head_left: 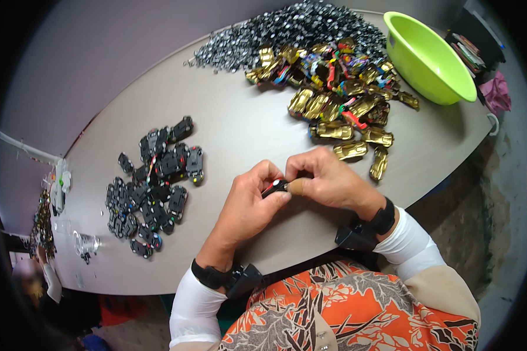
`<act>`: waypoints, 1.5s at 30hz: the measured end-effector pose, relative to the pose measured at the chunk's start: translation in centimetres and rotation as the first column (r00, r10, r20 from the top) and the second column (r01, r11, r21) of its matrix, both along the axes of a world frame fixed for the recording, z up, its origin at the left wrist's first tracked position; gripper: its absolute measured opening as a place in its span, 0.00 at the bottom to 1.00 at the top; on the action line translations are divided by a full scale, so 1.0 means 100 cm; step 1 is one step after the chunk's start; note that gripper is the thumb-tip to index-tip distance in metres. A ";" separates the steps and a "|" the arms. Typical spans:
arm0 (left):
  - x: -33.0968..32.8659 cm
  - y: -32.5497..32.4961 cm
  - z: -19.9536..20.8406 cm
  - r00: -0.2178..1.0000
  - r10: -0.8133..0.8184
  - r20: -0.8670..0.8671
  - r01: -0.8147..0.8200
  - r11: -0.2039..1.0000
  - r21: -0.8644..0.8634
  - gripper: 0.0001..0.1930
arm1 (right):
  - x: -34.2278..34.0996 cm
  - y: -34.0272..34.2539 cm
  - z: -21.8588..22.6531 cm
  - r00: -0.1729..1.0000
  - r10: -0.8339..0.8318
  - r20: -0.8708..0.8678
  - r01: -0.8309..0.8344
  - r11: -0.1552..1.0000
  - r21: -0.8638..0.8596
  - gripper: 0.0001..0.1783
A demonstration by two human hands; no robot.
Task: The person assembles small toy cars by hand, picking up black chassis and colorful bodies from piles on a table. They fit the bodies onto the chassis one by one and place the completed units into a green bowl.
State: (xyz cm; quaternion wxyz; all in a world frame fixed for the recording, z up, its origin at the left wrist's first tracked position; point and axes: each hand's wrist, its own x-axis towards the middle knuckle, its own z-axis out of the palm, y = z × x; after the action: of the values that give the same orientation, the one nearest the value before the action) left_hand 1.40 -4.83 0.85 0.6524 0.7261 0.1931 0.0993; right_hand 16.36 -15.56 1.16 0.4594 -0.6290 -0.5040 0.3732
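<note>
Near the front edge of the table, my left hand (247, 205) is closed around a small toy car (273, 188), dark with red and white showing. My right hand (332, 180) meets it from the other side, thumb and bent fingers pinching at the car's end. A tan cover wraps the right thumb's tip. Any small part between these fingers is too hidden to make out. Just beyond my right hand lie shiny gold toy car bodies (350, 150). Left of my hands is a group of black toy cars (171, 162), undersides mostly up.
A heap of small dark and silvery parts (304, 26) covers the table's far edge. To the far right stands a lime-green basin (424, 64). A clear plastic cup (86, 241) is at the left, where another person's arm (51, 281) shows beside another pile (41, 225).
</note>
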 end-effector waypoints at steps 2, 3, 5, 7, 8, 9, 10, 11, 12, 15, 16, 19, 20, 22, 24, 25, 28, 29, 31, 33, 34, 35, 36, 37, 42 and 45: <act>-0.002 0.000 -0.001 1.000 -0.005 0.022 0.003 0.994 0.108 0.08 | -0.003 0.000 0.003 0.991 -0.001 0.133 -0.005 0.999 0.045 0.03; -0.002 0.000 -0.001 0.999 -0.015 0.048 0.006 0.983 0.182 0.08 | -0.005 0.000 -0.002 0.989 -0.007 0.149 -0.008 0.995 0.099 0.03; -0.007 0.002 0.010 0.999 0.040 0.028 -0.046 0.970 0.238 0.09 | -0.010 0.002 -0.003 0.989 0.017 0.145 -0.042 0.984 0.175 0.05; -0.022 0.011 0.024 0.978 0.191 -0.080 -0.171 0.963 0.208 0.09 | -0.013 0.006 -0.003 0.988 0.026 0.151 -0.057 0.978 0.203 0.06; -0.028 0.023 0.021 0.957 0.288 0.038 -0.286 0.913 0.292 0.08 | -0.011 0.004 -0.002 0.983 -0.006 0.183 -0.032 0.978 0.206 0.06; -0.035 0.037 0.018 0.915 0.379 0.137 -0.403 0.860 0.313 0.09 | -0.010 0.003 0.002 0.982 -0.043 0.185 0.005 0.980 0.201 0.07; -0.041 0.053 0.016 0.885 0.402 0.235 -0.466 0.757 0.458 0.10 | -0.008 0.001 0.003 0.981 -0.071 0.178 0.030 0.974 0.226 0.07; -0.039 0.059 0.025 0.863 0.418 0.284 -0.498 0.612 0.614 0.10 | -0.003 -0.003 0.002 0.977 -0.119 0.175 0.073 0.966 0.247 0.07; -0.043 0.074 0.025 0.858 0.421 0.294 -0.494 0.520 0.697 0.11 | 0.003 -0.008 0.002 0.969 -0.173 0.174 0.122 0.955 0.270 0.08; -0.063 0.097 0.028 0.800 0.559 0.220 -0.373 0.177 0.911 0.20 | 0.002 -0.003 0.000 0.970 -0.137 0.201 0.075 0.955 0.288 0.08; -0.071 0.106 0.020 0.777 0.571 0.265 -0.363 0.062 0.930 0.26 | 0.001 -0.001 0.000 0.974 -0.117 0.195 0.053 0.951 0.304 0.08; -0.064 0.093 0.026 0.796 0.541 0.272 -0.417 0.164 0.894 0.26 | 0.002 -0.013 0.006 0.974 -0.177 0.142 0.121 0.935 0.334 0.08; -0.055 0.087 0.028 0.821 0.501 0.275 -0.434 0.234 0.870 0.26 | 0.009 -0.017 0.010 0.955 -0.240 0.173 0.151 0.898 0.413 0.08; -0.050 0.061 0.031 0.854 0.469 0.226 -0.410 0.339 0.847 0.22 | 0.016 -0.029 0.004 0.934 -0.302 0.191 0.164 0.837 0.523 0.08; -0.044 0.034 0.034 0.874 0.441 0.203 -0.412 0.454 0.790 0.19 | 0.020 -0.044 0.009 0.941 -0.275 0.195 0.160 0.873 0.461 0.08; -0.045 0.023 0.030 0.892 0.403 0.204 -0.381 0.427 0.820 0.18 | 0.025 -0.053 0.005 0.931 -0.275 0.238 0.160 0.897 0.412 0.09; -0.072 -0.009 0.011 0.898 0.374 0.230 -0.380 0.398 0.835 0.17 | 0.027 -0.079 0.014 0.923 -0.259 0.284 0.155 0.927 0.342 0.06; -0.089 -0.021 0.005 0.890 0.401 0.216 -0.377 0.382 0.844 0.17 | 0.026 -0.087 0.018 0.926 -0.231 0.299 0.141 0.945 0.294 0.07; -0.133 -0.044 -0.015 0.835 0.502 0.225 -0.428 0.335 0.839 0.16 | 0.011 -0.090 0.012 0.949 -0.145 0.280 0.060 0.954 0.293 0.07; -0.148 -0.052 -0.027 0.766 0.600 0.231 -0.457 0.256 0.852 0.16 | -0.006 -0.091 0.002 0.973 -0.007 0.229 -0.053 0.965 0.257 0.09; -0.143 -0.050 -0.023 0.757 0.592 0.277 -0.505 0.260 0.823 0.16 | -0.014 -0.092 0.001 0.959 0.004 0.283 -0.084 0.959 0.271 0.09; -0.132 -0.053 -0.017 0.752 0.588 0.296 -0.512 0.239 0.825 0.14 | -0.017 -0.089 0.000 0.964 0.041 0.264 -0.108 0.963 0.246 0.10; -0.136 -0.053 -0.018 0.783 0.552 0.287 -0.467 0.217 0.857 0.10 | -0.018 -0.088 0.000 0.961 0.059 0.269 -0.122 0.967 0.225 0.10; -0.135 -0.054 -0.022 0.729 0.583 0.359 -0.528 0.147 0.836 0.08 | -0.017 -0.087 -0.002 0.958 0.113 0.262 -0.169 0.965 0.201 0.10; -0.133 -0.058 -0.034 0.572 0.666 0.479 -0.655 0.018 0.756 0.07 | -0.013 -0.092 0.002 0.934 0.226 0.277 -0.264 0.959 0.107 0.07; -0.129 -0.059 -0.036 0.497 0.682 0.537 -0.700 -0.051 0.712 0.07 | -0.006 -0.091 -0.008 0.945 0.254 0.205 -0.275 0.958 0.083 0.05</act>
State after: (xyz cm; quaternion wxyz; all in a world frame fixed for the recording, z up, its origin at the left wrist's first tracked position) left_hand -11.53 -10.69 -2.71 0.0214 0.7439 0.4394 0.5031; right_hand 15.77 -24.64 0.32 0.3884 -0.5622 -0.6458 0.3405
